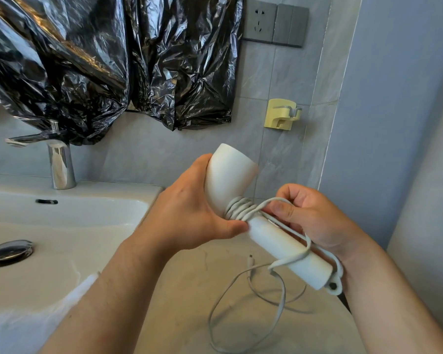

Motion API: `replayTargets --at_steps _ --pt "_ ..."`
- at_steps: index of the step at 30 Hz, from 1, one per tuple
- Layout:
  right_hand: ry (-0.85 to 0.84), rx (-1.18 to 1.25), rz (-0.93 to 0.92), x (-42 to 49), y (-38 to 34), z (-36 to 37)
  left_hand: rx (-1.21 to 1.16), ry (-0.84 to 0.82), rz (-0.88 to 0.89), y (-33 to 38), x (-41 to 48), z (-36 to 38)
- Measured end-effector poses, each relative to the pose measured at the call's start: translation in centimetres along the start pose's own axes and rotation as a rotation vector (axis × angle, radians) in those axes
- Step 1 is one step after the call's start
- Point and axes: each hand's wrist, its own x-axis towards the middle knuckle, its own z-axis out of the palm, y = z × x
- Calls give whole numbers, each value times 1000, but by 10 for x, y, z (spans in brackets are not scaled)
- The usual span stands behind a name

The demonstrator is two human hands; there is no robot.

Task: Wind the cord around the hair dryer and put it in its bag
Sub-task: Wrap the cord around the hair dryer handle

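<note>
My left grip point(189, 215) clasped the hair dryer point(230, 180), thumb on its coils; my right grip point(315, 221) pinched the cord point(238, 209). Slack beneath the hair dryer might snag, unwinding them.

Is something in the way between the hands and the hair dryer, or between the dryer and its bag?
Nothing visible: the left hand grips the hair dryer at its neck, and the right hand holds the cord beside the handle. The bag is not in view, so that path cannot be judged.
</note>
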Motion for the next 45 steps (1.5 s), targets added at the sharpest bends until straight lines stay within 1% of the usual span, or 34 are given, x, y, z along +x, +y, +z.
replayTargets --at_steps 3,5,7,9,10,12,14,17,21,23,26,28,30,33,36,37,38,39,40,41,42,43,44,45 --pt "13 56 38 0 -1 4 27 57 12 0 0 -1" --pt "39 9 51 -2 -4 4 87 104 17 1 -1 -4" --pt "83 -152 25 -5 -9 2 167 162 25 2 -1 -9" --pt "150 -421 -22 -8 -13 1 254 199 25 2 -1 -14" --pt "178 -516 -44 -8 -15 1 282 207 22 2 -1 -16" --pt "194 -549 -87 -9 -18 3 286 222 19 3 -2 -16" --pt "184 -472 -115 -11 -23 3 264 238 26 4 -2 -15" --pt "158 -292 -112 -14 -26 -1 216 265 21 7 -3 -15" --pt "180 -123 -95 -12 -27 1 137 213 -6 15 -3 -15" --pt "202 -119 -118 -12 -29 4 84 188 -31 14 -2 -15" --pt "252 -180 -172 -11 -30 5 35 170 -13 10 -2 -14" --pt "263 -188 -163 -12 -31 4 1 168 -8 9 -2 -15" --pt "238 -102 -117 -14 -34 3 -24 169 -1 8 -2 -17" --pt "202 106 -51 -18 -40 -5 -7 187 22 7 -1 -20" --pt "98 290 29 -23 -44 -16 11 184 18 3 -1 -22" --pt "66 286 42 -26 -45 -17 -7 176 14 1 -1 -23" --pt "54 196 35 -27 -45 -20 -34 166 11 -1 0 -22" --pt "70 0 7 -29 -45 -21 -62 155 9 -3 0 -22" --pt "108 -254 -45 -29 -45 -22 -91 146 7 -5 1 -22" --pt "160 -455 -111 -30 -46 -21 -125 137 10 -6 1 -22" --pt "189 -533 -191 -29 -47 -21 -170 129 19 -6 1 -22" --pt "205 -495 -246 -30 -49 -20 -228 120 38 -5 2 -21" --pt "189 -399 -273 -31 -50 -21 -293 115 63 -3 2 -20" --pt "164 -290 -257 -32 -50 -19 -358 117 89 -1 3 -19"
